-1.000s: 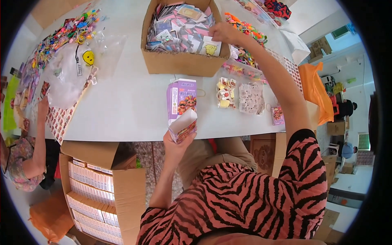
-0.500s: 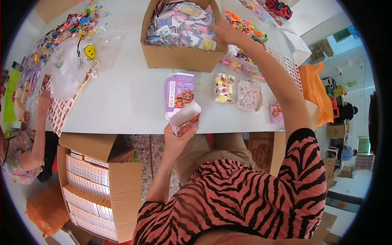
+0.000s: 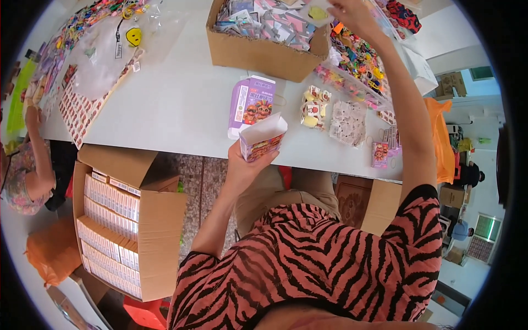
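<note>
My left hand [image 3: 250,165] is closed around a small purple carton [image 3: 264,140] at the table's near edge, its open white mouth tilted up. Just beyond it, another purple printed carton [image 3: 252,104] lies on the table. My right hand [image 3: 352,16] is raised over the far right corner of a brown cardboard box [image 3: 264,58]. Its fingers pinch a small clear packet with a yellow design [image 3: 317,12]. Many similar flat pink and grey packets [image 3: 275,25] fill the box.
Packs of small items [image 3: 314,107] and a clear bag [image 3: 348,124] lie right, near a small purple box [image 3: 379,154]. A plastic tray of colourful trinkets [image 3: 357,82] stands beyond. Below left, an open carton [image 3: 162,242] holds rows of small boxes. Another person's arm [image 3: 36,124] is far left.
My right hand has lifted from the packets toward the far right, with a yellow-design packet at its fingers. My left hand still holds the carton. The whole view has shifted.
</note>
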{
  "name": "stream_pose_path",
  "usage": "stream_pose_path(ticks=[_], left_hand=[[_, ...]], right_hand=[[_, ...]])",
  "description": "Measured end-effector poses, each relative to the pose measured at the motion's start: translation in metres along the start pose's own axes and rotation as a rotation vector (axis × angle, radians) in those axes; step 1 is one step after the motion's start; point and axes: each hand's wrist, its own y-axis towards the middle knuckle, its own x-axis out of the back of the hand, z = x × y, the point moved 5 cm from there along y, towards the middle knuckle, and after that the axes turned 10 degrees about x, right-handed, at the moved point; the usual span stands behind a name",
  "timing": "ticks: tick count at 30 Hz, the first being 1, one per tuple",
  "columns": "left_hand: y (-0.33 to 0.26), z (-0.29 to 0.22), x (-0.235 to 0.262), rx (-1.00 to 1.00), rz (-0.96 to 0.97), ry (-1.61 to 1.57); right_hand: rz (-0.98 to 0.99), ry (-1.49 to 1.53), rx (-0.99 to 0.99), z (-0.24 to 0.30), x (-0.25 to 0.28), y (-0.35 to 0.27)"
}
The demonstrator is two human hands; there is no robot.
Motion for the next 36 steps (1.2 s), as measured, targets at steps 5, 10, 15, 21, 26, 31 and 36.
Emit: stream_pose_path(ticks=[5,10,15,21,26,31,36], left_hand=[[-0.001,0.002,-0.009,-0.009,0.02,0.055],[-0.003,0.004,-0.03,-0.024,0.043,0.1],[-0.008,0.005,-0.048,-0.062,0.042,0.193],[-0.007,0.003,-0.073,-0.111,0.033,0.374],[-0.002,0.01,-0.087,-0.056,0.043,0.374],[-0.006,0.017,-0.099,-0.012,0.093,0.372],[-0.006,0.028,-0.109,0.052,0.169,0.296]], right_hand=[[-0.26,0.775,0.025,0.115,0.083,-0.054],[-0.164,0.92,0.256,0.189,0.108,-0.105],[-0.167,0.701,0.366,0.196,0.093,-0.136],[-0.319,0.498,0.444,0.194,0.079,-0.166],[-0.4,0.469,0.362,0.187,0.067,-0.188],[-0.505,0.522,0.311,0.187,0.057,-0.21],[-0.365,0.548,0.212,0.189,0.04,-0.221]])
